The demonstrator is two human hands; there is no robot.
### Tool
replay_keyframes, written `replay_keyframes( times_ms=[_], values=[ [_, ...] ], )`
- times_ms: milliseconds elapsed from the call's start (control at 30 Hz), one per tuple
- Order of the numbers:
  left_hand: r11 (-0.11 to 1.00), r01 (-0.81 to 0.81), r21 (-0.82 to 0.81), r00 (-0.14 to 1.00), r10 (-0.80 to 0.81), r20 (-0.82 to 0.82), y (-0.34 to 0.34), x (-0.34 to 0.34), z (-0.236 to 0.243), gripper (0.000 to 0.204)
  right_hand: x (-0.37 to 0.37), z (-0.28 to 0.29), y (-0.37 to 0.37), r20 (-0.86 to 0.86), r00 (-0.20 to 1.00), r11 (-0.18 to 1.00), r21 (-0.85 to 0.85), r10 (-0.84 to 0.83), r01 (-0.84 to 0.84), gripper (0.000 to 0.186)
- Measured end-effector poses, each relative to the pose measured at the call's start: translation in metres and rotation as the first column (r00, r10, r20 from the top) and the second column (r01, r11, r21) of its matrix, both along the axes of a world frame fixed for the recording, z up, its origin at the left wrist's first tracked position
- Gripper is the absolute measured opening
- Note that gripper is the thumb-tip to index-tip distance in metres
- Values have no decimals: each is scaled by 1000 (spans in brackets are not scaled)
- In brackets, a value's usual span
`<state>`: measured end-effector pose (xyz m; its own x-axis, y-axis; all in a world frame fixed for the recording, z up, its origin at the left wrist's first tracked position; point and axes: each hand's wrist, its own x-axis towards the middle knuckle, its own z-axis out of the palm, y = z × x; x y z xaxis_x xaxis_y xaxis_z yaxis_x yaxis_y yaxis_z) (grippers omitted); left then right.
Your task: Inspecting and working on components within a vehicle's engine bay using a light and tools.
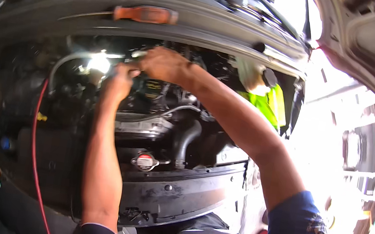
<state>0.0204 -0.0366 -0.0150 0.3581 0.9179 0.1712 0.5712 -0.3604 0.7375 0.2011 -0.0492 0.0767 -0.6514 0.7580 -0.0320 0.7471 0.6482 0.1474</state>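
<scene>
**Pale piece (137, 54) beside the right hand (163, 65)**

Over the engine (152, 93), it lies at nine to ten o'clock from that nearer hand, one o'clock from the left hand (123, 76); its axis is blurred. Both look curled; their grip I cannot tell.

Orange-handled screwdriver (145, 14) lies on grey cowl panel (220, 24). Fluorescent yellow-green cloth (275, 106) beside black-capped whitish reservoir (250, 76). Thin red line (36, 157), left.
</scene>
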Motion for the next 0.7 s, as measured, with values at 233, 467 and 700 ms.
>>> replay_keyframes(
  times_ms=[233,467,700],
  values=[
    [1000,-22,-5,999,23,37,19,-11,-29,27,-17,13,0,-56,998,995,92,-25,30,27],
    [1000,14,15,999,-15,39,25,-10,-41,23,98,51,-239,-411,862,954,-169,-296,247,35],
    [996,-24,85,1000,25,-4,9,-6,-17,22,143,-23,-462,-307,414,464,-111,-857,879,69]
  ],
)
